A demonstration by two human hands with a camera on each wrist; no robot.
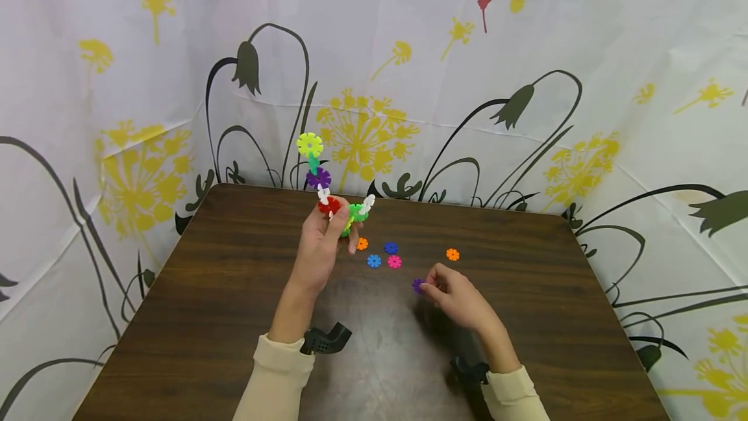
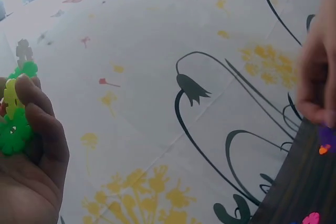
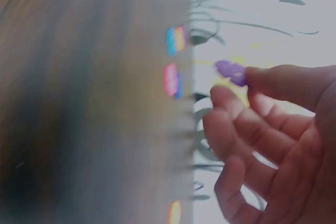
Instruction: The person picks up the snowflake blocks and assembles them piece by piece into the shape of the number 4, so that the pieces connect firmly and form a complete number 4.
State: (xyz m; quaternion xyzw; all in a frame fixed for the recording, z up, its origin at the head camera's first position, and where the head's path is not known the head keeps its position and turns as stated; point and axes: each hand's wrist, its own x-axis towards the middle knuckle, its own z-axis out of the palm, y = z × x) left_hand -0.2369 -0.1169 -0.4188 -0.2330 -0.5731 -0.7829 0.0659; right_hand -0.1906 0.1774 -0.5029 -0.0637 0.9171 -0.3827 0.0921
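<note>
My left hand grips a chain of interlocking notched plastic discs, raised over the far left part of the table. One arm of the chain rises through red, white, purple and teal pieces to a yellow-green disc on top. Another arm has green discs and a white one, and the fingers hide part of the joint. Between thumb and fingertips my right hand pinches a single purple disc, lifted off the table and apart from the chain.
Loose discs lie on the dark wooden table: orange, light blue, dark blue and pink close together. Another orange disc sits further right. A flower-patterned curtain hangs behind the table's far edge.
</note>
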